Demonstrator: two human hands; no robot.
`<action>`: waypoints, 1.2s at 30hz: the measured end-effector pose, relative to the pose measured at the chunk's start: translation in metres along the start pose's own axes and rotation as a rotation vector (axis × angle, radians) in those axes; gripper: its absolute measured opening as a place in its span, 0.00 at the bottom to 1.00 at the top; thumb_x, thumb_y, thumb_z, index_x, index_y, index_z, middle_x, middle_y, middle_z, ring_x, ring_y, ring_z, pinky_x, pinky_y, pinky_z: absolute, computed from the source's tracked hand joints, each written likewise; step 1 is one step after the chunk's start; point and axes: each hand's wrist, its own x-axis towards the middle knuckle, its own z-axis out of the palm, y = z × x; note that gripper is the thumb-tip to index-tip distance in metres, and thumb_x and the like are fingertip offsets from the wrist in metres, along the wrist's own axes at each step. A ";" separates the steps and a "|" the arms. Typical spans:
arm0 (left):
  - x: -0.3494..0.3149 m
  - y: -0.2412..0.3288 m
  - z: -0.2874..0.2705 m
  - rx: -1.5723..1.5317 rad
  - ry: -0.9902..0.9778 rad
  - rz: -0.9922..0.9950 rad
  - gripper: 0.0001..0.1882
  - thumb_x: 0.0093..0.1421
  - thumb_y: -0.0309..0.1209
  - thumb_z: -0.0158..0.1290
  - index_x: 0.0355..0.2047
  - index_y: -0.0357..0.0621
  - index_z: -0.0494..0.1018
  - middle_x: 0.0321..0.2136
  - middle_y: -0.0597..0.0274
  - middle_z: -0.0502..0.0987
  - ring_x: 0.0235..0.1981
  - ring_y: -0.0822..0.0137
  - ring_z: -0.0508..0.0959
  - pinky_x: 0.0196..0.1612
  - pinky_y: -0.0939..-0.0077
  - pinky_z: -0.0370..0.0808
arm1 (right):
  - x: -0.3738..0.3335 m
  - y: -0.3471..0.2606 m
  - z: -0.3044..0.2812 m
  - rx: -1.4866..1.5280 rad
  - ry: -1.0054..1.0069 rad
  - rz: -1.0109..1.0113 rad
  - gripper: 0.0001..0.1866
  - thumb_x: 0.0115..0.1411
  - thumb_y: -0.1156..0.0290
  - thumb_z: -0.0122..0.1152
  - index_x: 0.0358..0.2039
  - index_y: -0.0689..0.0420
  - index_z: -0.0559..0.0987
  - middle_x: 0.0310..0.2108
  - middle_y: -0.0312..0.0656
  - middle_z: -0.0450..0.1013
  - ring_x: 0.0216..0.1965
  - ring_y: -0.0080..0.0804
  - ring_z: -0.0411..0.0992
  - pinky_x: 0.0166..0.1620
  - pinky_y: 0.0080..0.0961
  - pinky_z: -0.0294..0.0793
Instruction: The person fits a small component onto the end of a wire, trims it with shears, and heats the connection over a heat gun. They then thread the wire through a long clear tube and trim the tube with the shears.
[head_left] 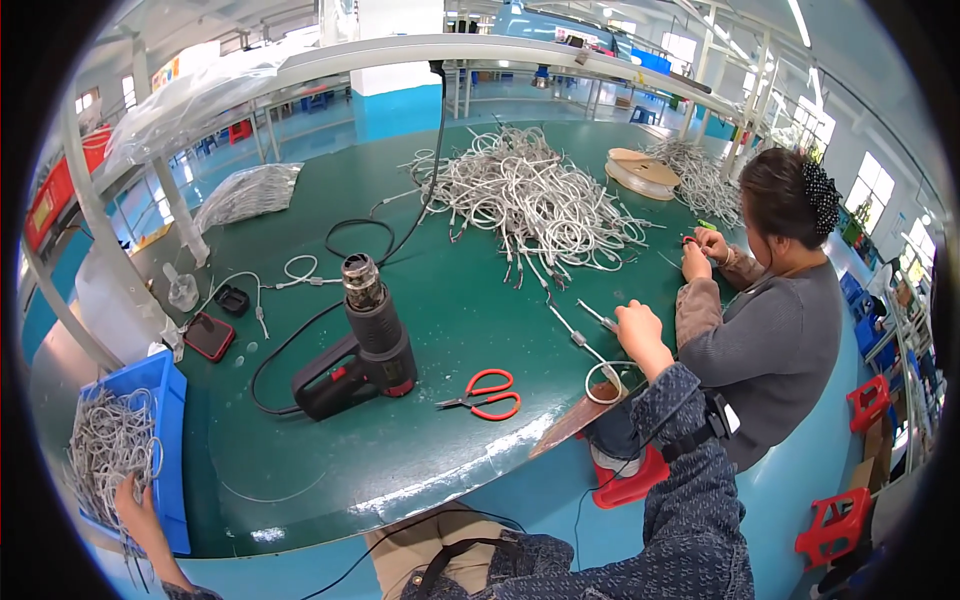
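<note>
Our right hand (642,335) grips a white cable (592,311) over the table (470,325); our left (138,510) touches cables (108,430) in the blue bin (173,440), grip unclear. Red bin (62,188) label: can't read.

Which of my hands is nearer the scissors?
Right. Your right hand is beyond the scissors and to their right; your left hand is farther away, well to their left, at the blue bin.
</note>
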 end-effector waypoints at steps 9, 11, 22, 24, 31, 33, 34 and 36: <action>-0.046 0.165 -0.059 -0.202 0.162 0.159 0.18 0.55 0.20 0.52 0.48 0.37 0.72 0.47 0.51 0.71 0.53 0.53 0.68 0.56 0.64 0.61 | 0.017 0.013 0.037 -0.077 0.032 0.029 0.11 0.49 0.73 0.63 0.31 0.59 0.72 0.35 0.47 0.71 0.36 0.45 0.71 0.37 0.40 0.73; -0.055 0.206 -0.069 -0.325 0.087 0.224 0.18 0.54 0.19 0.51 0.46 0.38 0.72 0.47 0.52 0.71 0.53 0.51 0.67 0.57 0.62 0.61 | 0.013 0.012 0.015 -0.026 0.114 0.018 0.10 0.49 0.73 0.63 0.31 0.59 0.72 0.34 0.47 0.71 0.36 0.45 0.71 0.37 0.40 0.72; -0.075 0.348 -0.080 -0.990 -0.297 0.497 0.19 0.46 0.22 0.58 0.42 0.38 0.75 0.39 0.54 0.75 0.40 0.55 0.74 0.44 0.67 0.71 | -0.089 -0.117 -0.151 0.820 0.270 -0.301 0.11 0.51 0.79 0.60 0.36 0.62 0.70 0.30 0.47 0.66 0.33 0.38 0.68 0.36 0.29 0.68; -0.078 0.375 -0.080 -1.196 -0.402 0.512 0.20 0.48 0.24 0.60 0.44 0.39 0.75 0.40 0.54 0.76 0.35 0.62 0.75 0.33 0.75 0.73 | -0.112 -0.156 -0.147 0.925 0.172 -0.471 0.11 0.51 0.79 0.60 0.35 0.63 0.71 0.31 0.47 0.67 0.34 0.40 0.68 0.38 0.31 0.68; -0.076 0.397 -0.075 -1.271 -0.503 0.346 0.15 0.49 0.21 0.59 0.40 0.40 0.77 0.31 0.61 0.78 0.25 0.75 0.74 0.24 0.84 0.69 | -0.151 -0.241 -0.129 0.969 0.040 -0.652 0.13 0.51 0.73 0.62 0.34 0.61 0.69 0.33 0.45 0.66 0.37 0.43 0.66 0.39 0.34 0.64; -0.078 0.392 -0.070 -1.274 -0.411 0.362 0.13 0.49 0.23 0.60 0.37 0.40 0.77 0.27 0.63 0.77 0.22 0.75 0.73 0.21 0.83 0.66 | -0.153 -0.247 -0.131 0.957 0.037 -0.680 0.13 0.51 0.73 0.62 0.34 0.60 0.69 0.33 0.45 0.65 0.36 0.43 0.66 0.38 0.35 0.64; -0.078 0.389 -0.068 -1.276 -0.368 0.372 0.11 0.50 0.24 0.61 0.36 0.40 0.77 0.25 0.63 0.77 0.20 0.75 0.72 0.19 0.83 0.65 | -0.154 -0.249 -0.132 0.948 0.035 -0.691 0.13 0.51 0.72 0.62 0.34 0.60 0.68 0.33 0.45 0.65 0.36 0.43 0.65 0.38 0.35 0.64; -0.078 0.386 -0.069 -1.262 -0.363 0.364 0.10 0.50 0.24 0.61 0.35 0.40 0.77 0.24 0.63 0.77 0.20 0.75 0.73 0.19 0.83 0.65 | -0.153 -0.254 -0.135 0.940 0.034 -0.702 0.14 0.51 0.72 0.62 0.35 0.61 0.69 0.33 0.45 0.65 0.36 0.43 0.66 0.38 0.35 0.64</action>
